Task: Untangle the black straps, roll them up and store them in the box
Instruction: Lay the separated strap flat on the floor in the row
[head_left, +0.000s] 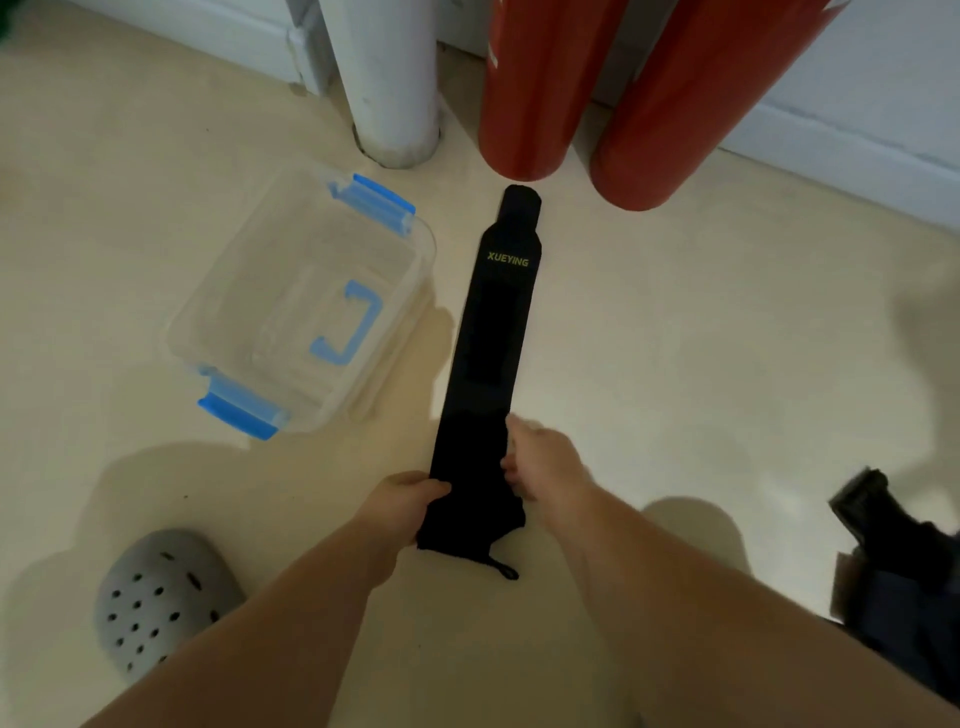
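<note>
Straight ahead, a long black strap (496, 332) lies flat on the pale floor (675, 338), stretched out away from the person. Its far, narrower end stops just short of two red cylinders (530, 88) standing by the wall. Yellow lettering is printed near that far end. The near end is wider and a bit rumpled, with a small loop sticking out towards the person.

The left hand (410, 499) holds the near end at its left edge, fingers (434, 487) curled over the cloth. The right hand (543, 465) is on the opposite edge, a little farther up. Its fingers (511, 470) are bent in against the strap and pinch that edge.

To the left of the strap, close by but not touching it, sits a clear plastic box (179, 332) with no lid on top. It has blue clips (374, 200) at its two short ends. A blue handle (348, 327) shows through the clear plastic, and I cannot tell whether it lies inside the box or under it.

A grey shoe (156, 597) with holes rests at the lower left. A white pipe (389, 78) rises from the floor beyond the box. At the right edge, well apart from the hands, lies a second strap (872, 519), black and bunched up.
</note>
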